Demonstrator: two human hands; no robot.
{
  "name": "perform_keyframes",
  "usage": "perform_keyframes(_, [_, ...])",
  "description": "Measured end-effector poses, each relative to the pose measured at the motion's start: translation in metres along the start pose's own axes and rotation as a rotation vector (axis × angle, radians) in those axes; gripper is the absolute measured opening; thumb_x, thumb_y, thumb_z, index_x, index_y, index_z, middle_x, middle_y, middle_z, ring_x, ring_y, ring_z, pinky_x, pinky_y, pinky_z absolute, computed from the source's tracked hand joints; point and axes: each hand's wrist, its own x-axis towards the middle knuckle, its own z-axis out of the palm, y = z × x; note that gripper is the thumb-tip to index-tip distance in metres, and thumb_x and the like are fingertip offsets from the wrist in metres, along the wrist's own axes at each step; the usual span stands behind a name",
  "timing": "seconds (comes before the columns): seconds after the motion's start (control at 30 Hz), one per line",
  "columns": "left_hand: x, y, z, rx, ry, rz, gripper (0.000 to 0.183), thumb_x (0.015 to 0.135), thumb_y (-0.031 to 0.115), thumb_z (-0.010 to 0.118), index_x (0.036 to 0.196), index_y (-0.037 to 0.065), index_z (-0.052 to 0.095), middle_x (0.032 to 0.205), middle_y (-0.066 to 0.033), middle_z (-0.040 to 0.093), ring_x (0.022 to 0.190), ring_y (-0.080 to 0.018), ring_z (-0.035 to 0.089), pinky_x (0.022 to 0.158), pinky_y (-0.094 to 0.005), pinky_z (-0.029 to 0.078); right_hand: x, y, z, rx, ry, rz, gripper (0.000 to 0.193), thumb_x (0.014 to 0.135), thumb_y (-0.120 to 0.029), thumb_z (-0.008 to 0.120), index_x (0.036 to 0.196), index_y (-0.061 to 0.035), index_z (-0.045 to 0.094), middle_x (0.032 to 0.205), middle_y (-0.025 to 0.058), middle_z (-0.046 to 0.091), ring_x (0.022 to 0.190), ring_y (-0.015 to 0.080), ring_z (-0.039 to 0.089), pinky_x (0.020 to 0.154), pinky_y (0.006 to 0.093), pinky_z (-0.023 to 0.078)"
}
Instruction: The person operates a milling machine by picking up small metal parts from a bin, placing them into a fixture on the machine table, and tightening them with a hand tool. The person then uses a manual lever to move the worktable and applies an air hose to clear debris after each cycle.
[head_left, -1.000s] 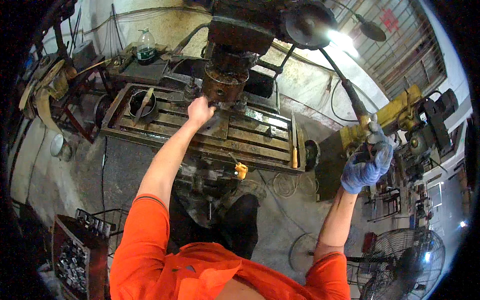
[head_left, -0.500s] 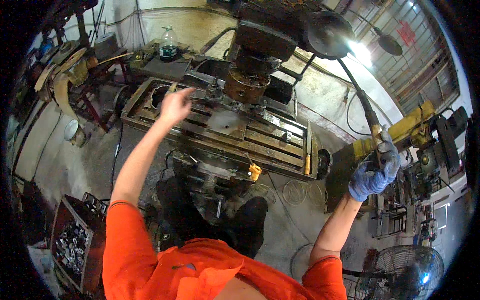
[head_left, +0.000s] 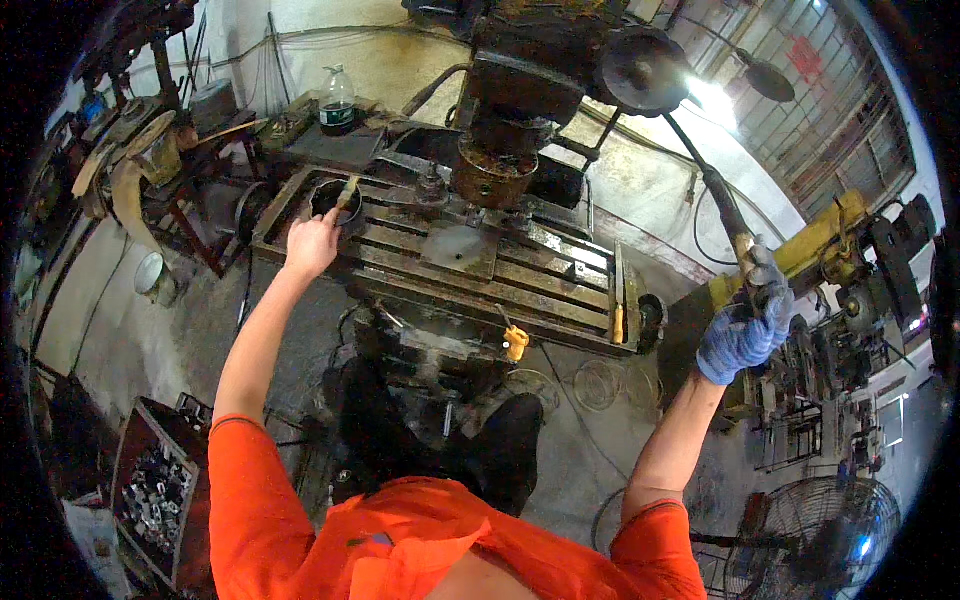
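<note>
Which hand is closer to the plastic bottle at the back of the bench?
The left hand. It rests on the machine table's left end, below the plastic bottle. The gloved right hand grips a long lever far off to the right.

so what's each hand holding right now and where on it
The gloved right hand grips the long machine lever at its lower end. The bare left hand pinches a small brush by the near end of its handle.

Bright orange short-sleeved shirt, sleeves ending above the elbows, forearms bare. Left hand (head_left: 312, 243) bare, no glove. Right hand (head_left: 745, 325) in a blue knit work glove, cuff at the wrist.
</note>
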Motion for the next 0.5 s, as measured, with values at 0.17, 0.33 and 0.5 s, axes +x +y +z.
perform_keyframes(0.17, [0.0, 0.02, 0.002, -0.61, 0.215, -0.323, 0.025, 0.085, 0.016, 0.05, 0.102, 0.002, 0.06, 0.088, -0.0182, 0.063, 0.081, -0.033, 0.061, 0.072, -0.0393, 0.047, 0.005, 0.002, 0.004, 0.352, 0.039, 0.039, 0.03, 0.089, -0.024, 0.041, 0.077, -0.0006, 0.053, 0.081, 0.012, 0.058, 0.086, 0.0279, 0.056, 0.085, 0.0419, 0.04])
perform_keyframes(0.33, [0.019, 0.099, 0.02, -0.783, 0.098, -0.167, 0.023, 0.083, 0.015, 0.052, 0.099, 0.002, 0.061, 0.091, -0.0195, 0.061, 0.088, -0.0349, 0.058, 0.074, -0.0391, 0.047, -0.001, 0.001, 0.007, 0.389, 0.053, 0.073, 0.032, 0.089, -0.027, 0.041, 0.073, -0.0014, 0.051, 0.077, 0.0108, 0.055, 0.087, 0.0274, 0.055, 0.086, 0.0443, 0.038])
perform_keyframes(0.5, [0.048, 0.148, 0.043, -0.824, 0.102, -0.227, 0.023, 0.083, 0.016, 0.051, 0.097, 0.002, 0.062, 0.089, -0.0188, 0.062, 0.085, -0.0348, 0.059, 0.073, -0.0404, 0.047, 0.0, 0.003, 0.002, 0.383, 0.023, 0.092, 0.035, 0.089, -0.029, 0.04, 0.075, 0.0009, 0.053, 0.083, 0.0144, 0.059, 0.089, 0.0272, 0.055, 0.093, 0.0478, 0.036])
